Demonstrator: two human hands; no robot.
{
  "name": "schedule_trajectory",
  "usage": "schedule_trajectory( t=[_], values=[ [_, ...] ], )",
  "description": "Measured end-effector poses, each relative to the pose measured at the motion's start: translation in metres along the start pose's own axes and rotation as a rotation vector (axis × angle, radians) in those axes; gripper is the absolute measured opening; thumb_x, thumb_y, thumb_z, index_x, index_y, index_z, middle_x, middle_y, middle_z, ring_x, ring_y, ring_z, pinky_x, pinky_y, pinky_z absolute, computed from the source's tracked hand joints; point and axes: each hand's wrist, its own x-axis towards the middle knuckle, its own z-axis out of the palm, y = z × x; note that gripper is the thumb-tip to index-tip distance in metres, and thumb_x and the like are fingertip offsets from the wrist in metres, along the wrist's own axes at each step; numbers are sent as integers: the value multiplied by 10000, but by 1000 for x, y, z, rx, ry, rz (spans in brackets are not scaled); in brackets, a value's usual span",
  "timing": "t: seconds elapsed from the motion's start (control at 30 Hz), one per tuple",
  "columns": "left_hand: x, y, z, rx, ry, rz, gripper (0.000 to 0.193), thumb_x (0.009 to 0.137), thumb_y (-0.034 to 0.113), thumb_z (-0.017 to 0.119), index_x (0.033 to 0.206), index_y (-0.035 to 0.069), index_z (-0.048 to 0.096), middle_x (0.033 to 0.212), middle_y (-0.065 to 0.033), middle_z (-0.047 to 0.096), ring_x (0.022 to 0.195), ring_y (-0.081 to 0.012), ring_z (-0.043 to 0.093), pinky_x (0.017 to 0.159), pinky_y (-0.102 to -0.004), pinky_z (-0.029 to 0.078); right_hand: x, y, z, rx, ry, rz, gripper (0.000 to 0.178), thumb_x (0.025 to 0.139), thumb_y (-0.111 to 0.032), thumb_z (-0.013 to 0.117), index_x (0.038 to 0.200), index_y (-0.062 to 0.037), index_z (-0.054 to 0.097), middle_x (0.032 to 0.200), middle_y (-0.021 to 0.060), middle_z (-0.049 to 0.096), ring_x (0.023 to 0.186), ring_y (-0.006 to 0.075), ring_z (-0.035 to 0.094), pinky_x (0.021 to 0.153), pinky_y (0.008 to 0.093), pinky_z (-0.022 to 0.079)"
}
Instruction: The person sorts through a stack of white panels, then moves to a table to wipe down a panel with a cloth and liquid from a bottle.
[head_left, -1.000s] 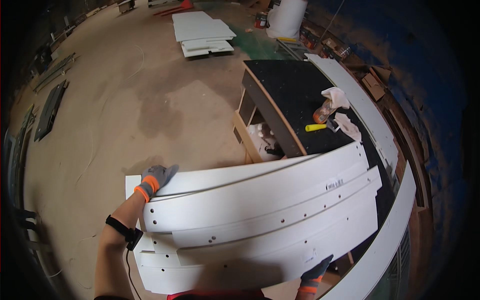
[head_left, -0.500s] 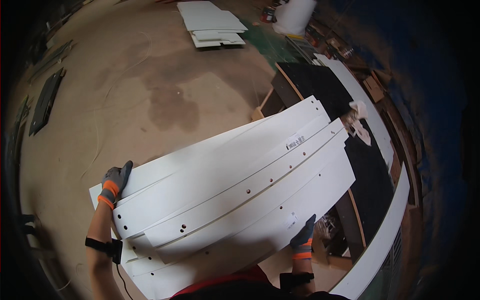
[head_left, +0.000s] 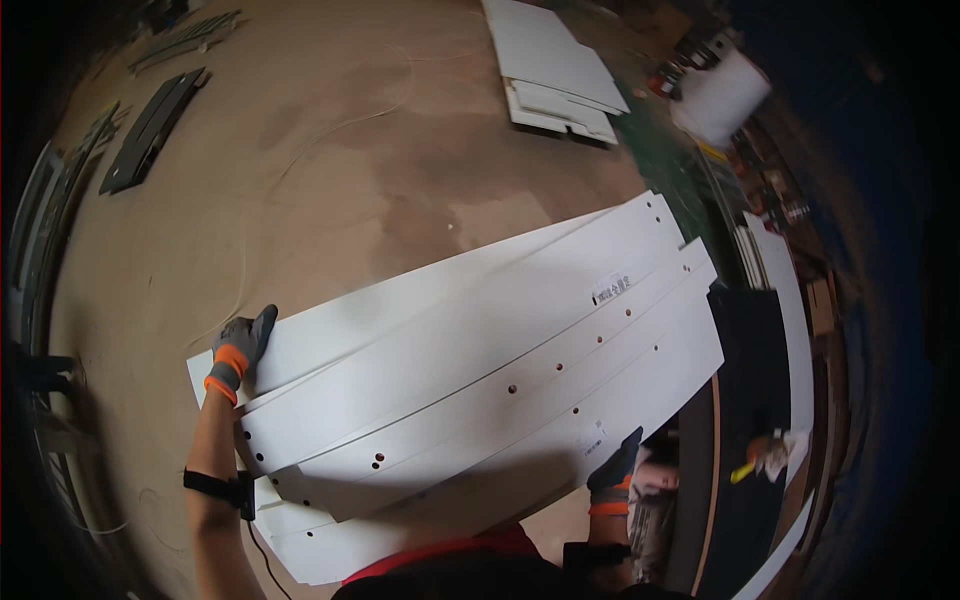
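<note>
I carry a stack of long white curved panels (head_left: 470,370) with drilled holes, held flat in front of my chest and slanting up to the right. My left hand (head_left: 238,350), in a grey glove with an orange cuff, grips the stack's left end. My right hand (head_left: 615,470), gloved the same way, holds the stack's lower right edge from beneath; only its fingers show. A black band sits on each forearm.
A brown workshop floor (head_left: 330,180) lies beyond. White boards (head_left: 555,70) are piled at the top. Dark metal rails (head_left: 150,130) lie upper left. A black-topped table (head_left: 745,400) with small tools stands at the right, a long white strip (head_left: 790,310) alongside it.
The view has swung left. The stack has lifted away from the black table and tilted further, its right end now higher. Both hands keep their hold.
</note>
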Motion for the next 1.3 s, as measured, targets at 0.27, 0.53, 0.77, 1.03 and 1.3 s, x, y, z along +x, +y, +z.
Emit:
schedule_trajectory(
  t=[0.27, 0.53, 0.77, 1.03, 1.3],
  values=[
    [149, 86, -59, 85, 21, -16, 803, 837, 711, 279, 903, 37, 710, 989, -208, 654, 1010, -360, 594, 875, -407, 448, 155, 23, 98, -169, -18, 6, 730, 901, -605, 352, 1435, -111, 281, 1443, 95, 345, 1284, 332, 367, 1057, 484, 301],
    [237, 168, -73, 161, -25, 54, 816, 844, 718, 232, 895, 60, 711, 961, -190, 669, 976, -367, 613, 846, -406, 468, 216, 17, 112, 24, -34, -11, 714, 906, -600, 352, 1421, -108, 294, 1393, 90, 402, 1247, 316, 412, 1026, 462, 351],
    [267, 180, -71, 152, -61, 9, 804, 840, 716, 246, 928, 65, 710, 991, -185, 665, 997, -358, 608, 864, -403, 455, 277, -4, 138, 92, -152, 96, 742, 893, -634, 353, 1427, -123, 288, 1421, 52, 370, 1278, 279, 376, 1050, 441, 320],
    [235, 180, -62, 45, 34, -13, 805, 842, 711, 240, 879, 59, 709, 924, -190, 669, 943, -366, 621, 822, -417, 469, 286, 0, 120, -5, -243, -12, 781, 867, -663, 361, 1439, -139, 267, 1450, 60, 334, 1298, 315, 345, 1061, 484, 298],
    [155, 181, 11, 103, -50, 79, 778, 843, 706, 262, 867, 78, 721, 914, -170, 678, 947, -340, 626, 821, -397, 477, 164, -31, 20, -17, -65, -18, 780, 876, -657, 351, 1440, -127, 261, 1446, 66, 341, 1290, 309, 361, 1067, 460, 298]
  ],
)
